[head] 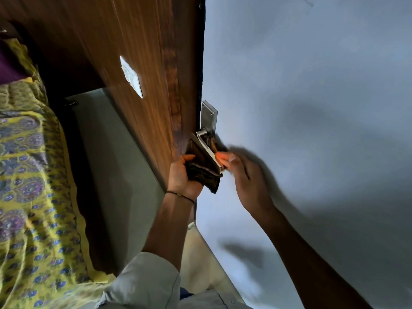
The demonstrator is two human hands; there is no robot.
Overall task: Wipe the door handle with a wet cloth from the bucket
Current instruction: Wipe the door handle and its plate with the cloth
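A metal door handle (206,148) with a silver backplate (209,117) sits on the pale blue-grey door (312,97). A dark wet cloth (204,169) is wrapped around the underside of the lever. My left hand (181,175) grips the cloth from the left, thumb on top. On the right, my right hand (240,172) is blurred and pinches the cloth's other side against the lever's end. No bucket is in view.
A wooden panel (138,52) with a white switch plate (131,75) stands left of the door edge. A bed with a yellow patterned cover (33,175) lies at far left. Grey floor (118,152) runs between the bed and the panel.
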